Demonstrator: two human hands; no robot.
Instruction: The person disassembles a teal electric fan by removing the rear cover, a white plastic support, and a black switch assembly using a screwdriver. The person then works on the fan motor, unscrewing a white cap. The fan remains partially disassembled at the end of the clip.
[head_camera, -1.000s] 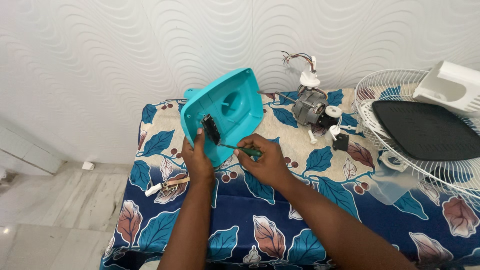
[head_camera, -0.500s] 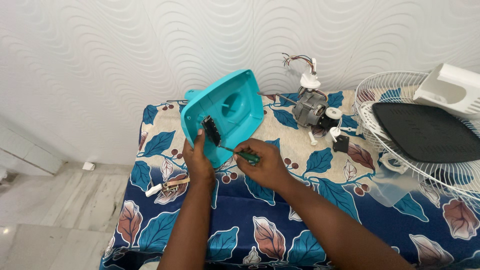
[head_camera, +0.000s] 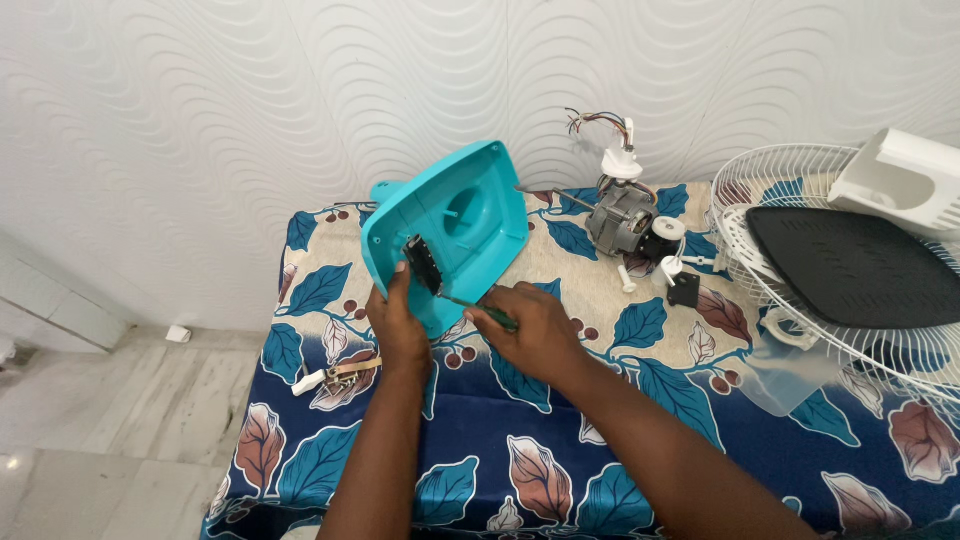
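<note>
Meanwhile the right hand, fingers clamped on the screwdriver, has dropped slightly beside the teal housing.

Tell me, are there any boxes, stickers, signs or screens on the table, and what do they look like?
None that I can see: no packages, labels, signs or screens.
The table holds only bare parts: a turquoise plastic fan housing steadied by the left hand, a green-handled screwdriver in the right hand, a grey fan motor, a white wire fan grille.
</note>
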